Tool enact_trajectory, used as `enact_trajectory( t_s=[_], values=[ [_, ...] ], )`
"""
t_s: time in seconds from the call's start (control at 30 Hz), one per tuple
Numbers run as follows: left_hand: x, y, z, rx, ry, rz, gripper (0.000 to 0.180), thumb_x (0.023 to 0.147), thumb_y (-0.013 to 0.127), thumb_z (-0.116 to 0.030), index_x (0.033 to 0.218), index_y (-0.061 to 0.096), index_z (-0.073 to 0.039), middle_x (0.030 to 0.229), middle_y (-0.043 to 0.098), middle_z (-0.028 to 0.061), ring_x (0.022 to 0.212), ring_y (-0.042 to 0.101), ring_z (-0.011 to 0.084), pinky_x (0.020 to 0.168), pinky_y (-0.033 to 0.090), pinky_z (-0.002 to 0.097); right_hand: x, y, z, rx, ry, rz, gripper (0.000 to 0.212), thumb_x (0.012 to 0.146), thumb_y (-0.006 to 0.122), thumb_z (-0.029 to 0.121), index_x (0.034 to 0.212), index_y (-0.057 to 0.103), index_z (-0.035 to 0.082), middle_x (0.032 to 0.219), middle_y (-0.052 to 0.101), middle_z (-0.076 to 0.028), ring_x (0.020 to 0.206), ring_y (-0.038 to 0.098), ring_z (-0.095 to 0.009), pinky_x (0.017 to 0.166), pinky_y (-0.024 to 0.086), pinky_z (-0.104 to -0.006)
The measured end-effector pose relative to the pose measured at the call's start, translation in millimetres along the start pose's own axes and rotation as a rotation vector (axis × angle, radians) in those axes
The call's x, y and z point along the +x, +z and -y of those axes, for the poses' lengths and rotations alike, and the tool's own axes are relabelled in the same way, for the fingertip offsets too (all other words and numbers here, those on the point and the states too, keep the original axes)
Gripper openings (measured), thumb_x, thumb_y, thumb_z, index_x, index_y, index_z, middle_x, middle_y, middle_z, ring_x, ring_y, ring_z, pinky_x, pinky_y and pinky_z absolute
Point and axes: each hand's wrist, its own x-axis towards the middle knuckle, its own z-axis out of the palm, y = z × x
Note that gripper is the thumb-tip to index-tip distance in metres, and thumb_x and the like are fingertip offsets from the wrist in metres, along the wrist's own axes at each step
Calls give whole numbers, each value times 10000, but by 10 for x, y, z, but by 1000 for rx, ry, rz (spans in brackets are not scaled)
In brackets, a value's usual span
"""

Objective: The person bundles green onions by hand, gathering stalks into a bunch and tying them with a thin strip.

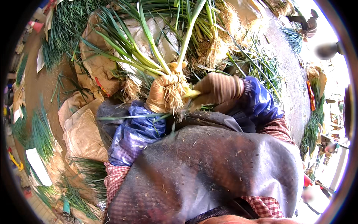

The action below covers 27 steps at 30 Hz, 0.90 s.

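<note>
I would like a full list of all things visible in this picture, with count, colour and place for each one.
Bunch of green onions: one, green leaves with pale stalks and tan roots, centre, held in both hands.
Pile of green onions: one heap, green with straw-coloured roots, top centre.
Loose green leaves: several bundles, green, on the ground at left.
Sacks: several, brown, left of centre.
Apron: one, dark grey, dusty, lower centre.
Sleeve covers: two, blue, over both forearms.
Checked sleeves: two, red and white, below the blue covers.
Left hand: tan glove, gripping the bunch at the roots.
Right hand: tan glove, closed at the root end.
</note>
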Motion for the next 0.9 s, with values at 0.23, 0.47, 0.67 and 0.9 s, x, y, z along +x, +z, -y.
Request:
enact_trajectory(
  t_s=[0.23, 0.47, 0.67, 0.9],
  values=[
    [83, -130, 189, 235, 69, -137, 578, 766, 561, -21, 1332, 443, -1, 1000, 626, 132, 864, 625, 260, 855, 534, 414, 15, 164, -564, 744, 156, -397, 640, 906, 663, 322, 1406, 398, 22, 1021, 667, -39, 750, 594, -85, 607, 497, -210],
    [-106, -107, 84, 328, -321, -209, 462, 766, 581, -40, 1226, 545, -11, 854, 641, 112, 612, 620, 178, 519, 521, 291, 180, 81, -177, -61, 213, -332, 297, 920, 627, 313, 972, 692, 28, 741, 652, -155, 688, 625, -214, 713, 498, -373],
    [-158, 238, 12, 128, 129, 180, 660, 751, 624, 20, 1373, 446, -113, 1271, 550, 217, 773, 639, 220, 621, 589, 372, -4, -367, -475, -513, 260, -993, 380, 851, 657, 372, 1049, 631, 49, 801, 666, -127, 733, 647, -259, 658, 513, -383],
    [-52, -55, -38, 85, -27, 58, 595, 758, 661, -19, 1323, 474, -22, 1001, 602, 112, 780, 626, 204, 682, 562, 327, 18, -700, -1268, -822, 640, -853, 359, 868, 573, 387, 700, 656, 80, 573, 575, -143, 552, 595, -322, 530, 473, -445]
  ],
)
